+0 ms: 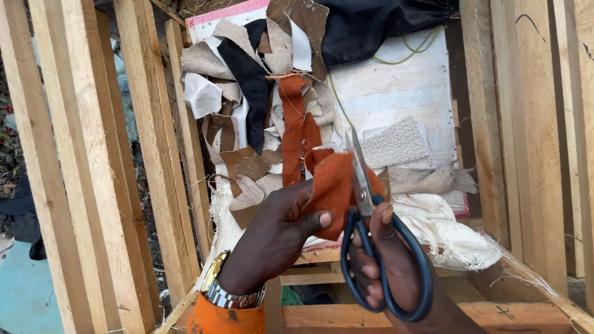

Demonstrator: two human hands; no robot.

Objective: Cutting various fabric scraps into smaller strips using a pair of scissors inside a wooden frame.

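Two hands: right hand [385, 263] grips one pair of scissors [371, 241], left hand [278, 232] pinches one orange cloth piece [334, 185].

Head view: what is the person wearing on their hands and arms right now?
Both hands are bare, no gloves. The left hand has a metal link wristwatch, silver with a gold-toned case, above an orange sleeve cuff. The right hand shows no sleeve or jewellery.

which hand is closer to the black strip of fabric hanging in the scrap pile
Left. The left hand, pinching the orange cloth, sits just below and slightly right of the black strip. The right hand, its grip through the scissors, is lower and farther right.
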